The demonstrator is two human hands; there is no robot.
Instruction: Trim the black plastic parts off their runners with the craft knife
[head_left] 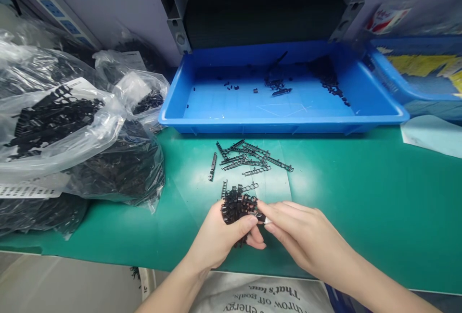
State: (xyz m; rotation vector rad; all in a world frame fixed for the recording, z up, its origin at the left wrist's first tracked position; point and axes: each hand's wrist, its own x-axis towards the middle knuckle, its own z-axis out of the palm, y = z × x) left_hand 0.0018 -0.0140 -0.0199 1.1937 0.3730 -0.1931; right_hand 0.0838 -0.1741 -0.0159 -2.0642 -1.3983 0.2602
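While a bunch of black plastic clips (233,205) sits clutched in the left hand (218,236) above the near edge of the green counter (361,197), the right hand (303,229) pinches a small black piece (259,216) at the bunch's right side. Just beyond lie loose ladder-like black strips (255,162). Farther off stands a blue tray (281,126) with scattered black bits (329,82); to the left, clear plastic bags (119,164) bulge with black parts (57,120).
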